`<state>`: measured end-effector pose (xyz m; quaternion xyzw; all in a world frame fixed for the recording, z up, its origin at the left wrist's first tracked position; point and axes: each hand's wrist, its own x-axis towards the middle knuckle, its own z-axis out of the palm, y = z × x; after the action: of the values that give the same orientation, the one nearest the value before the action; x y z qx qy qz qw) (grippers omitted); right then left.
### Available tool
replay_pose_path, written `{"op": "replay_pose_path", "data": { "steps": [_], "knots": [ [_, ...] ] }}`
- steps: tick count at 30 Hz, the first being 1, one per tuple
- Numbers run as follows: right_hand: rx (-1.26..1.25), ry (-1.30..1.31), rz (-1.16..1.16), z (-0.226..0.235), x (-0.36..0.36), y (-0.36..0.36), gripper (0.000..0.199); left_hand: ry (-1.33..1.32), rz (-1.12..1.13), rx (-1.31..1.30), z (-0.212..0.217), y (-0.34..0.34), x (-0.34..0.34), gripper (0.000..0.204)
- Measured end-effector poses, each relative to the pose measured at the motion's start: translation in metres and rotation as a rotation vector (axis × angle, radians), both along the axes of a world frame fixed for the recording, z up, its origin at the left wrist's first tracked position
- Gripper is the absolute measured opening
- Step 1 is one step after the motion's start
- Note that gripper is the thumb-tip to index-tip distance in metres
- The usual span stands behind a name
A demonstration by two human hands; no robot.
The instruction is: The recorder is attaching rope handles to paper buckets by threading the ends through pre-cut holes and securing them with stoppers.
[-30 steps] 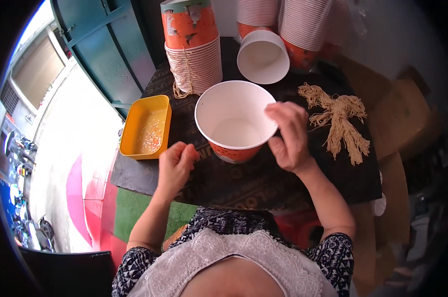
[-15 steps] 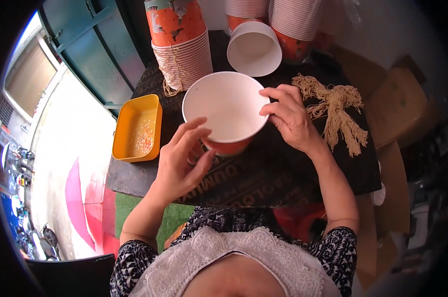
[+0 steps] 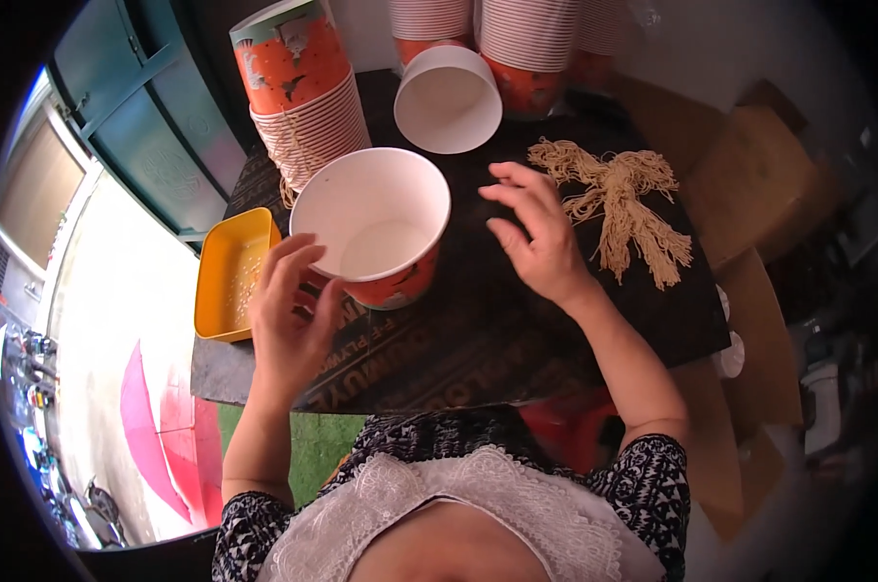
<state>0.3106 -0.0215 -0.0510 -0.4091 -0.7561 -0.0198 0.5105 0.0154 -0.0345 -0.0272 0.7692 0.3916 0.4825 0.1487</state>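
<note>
A white-lined paper bucket (image 3: 386,218) with an orange printed outside stands on the dark table, open end up and leaning slightly. At its near left rim, my left hand (image 3: 289,306) curls its fingers over the edge, with the thumb low against the outer wall. My right hand (image 3: 541,233) hovers to the right of the bucket, fingers spread and holding nothing. Beyond its fingertips lies a tied bundle of beige strings (image 3: 623,209). Another white bucket (image 3: 449,100) lies tipped behind, its mouth toward me.
A tall stack of orange buckets (image 3: 313,112), with strings hanging on it, rises at the back left. More stacks (image 3: 526,39) stand behind. Left of the bucket sits a yellow tray (image 3: 209,296) with small bits inside. Cardboard boxes (image 3: 759,184) lie beyond the table's right side.
My right hand has let go of the bucket's rim and sits apart from it. The bucket has shifted left with my left hand. The whole view has also turned a little.
</note>
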Motion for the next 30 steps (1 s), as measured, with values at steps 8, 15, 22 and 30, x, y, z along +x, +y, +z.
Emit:
{"op": "replay_pose_path", "data": {
  "steps": [8,15,22,30],
  "knots": [
    [-0.318,-0.136,-0.387,-0.044,0.091,-0.006,0.007,-0.289,-0.017,0.051,-0.013,-0.011,-0.019,0.015],
    [-0.391,-0.268,-0.414,-0.057,0.076,0.004,0.011,-0.284,-0.043,0.019,-0.019,-0.012,-0.010,0.008],
    [-0.360,-0.395,-0.523,-0.077,0.072,0.021,0.007,-0.221,-0.098,0.014,-0.021,-0.019,-0.012,0.012],
    [-0.169,-0.234,0.025,-0.013,-0.053,-0.053,0.012,-0.221,-0.135,-0.132,-0.022,-0.035,-0.004,0.008]
  ]
}}
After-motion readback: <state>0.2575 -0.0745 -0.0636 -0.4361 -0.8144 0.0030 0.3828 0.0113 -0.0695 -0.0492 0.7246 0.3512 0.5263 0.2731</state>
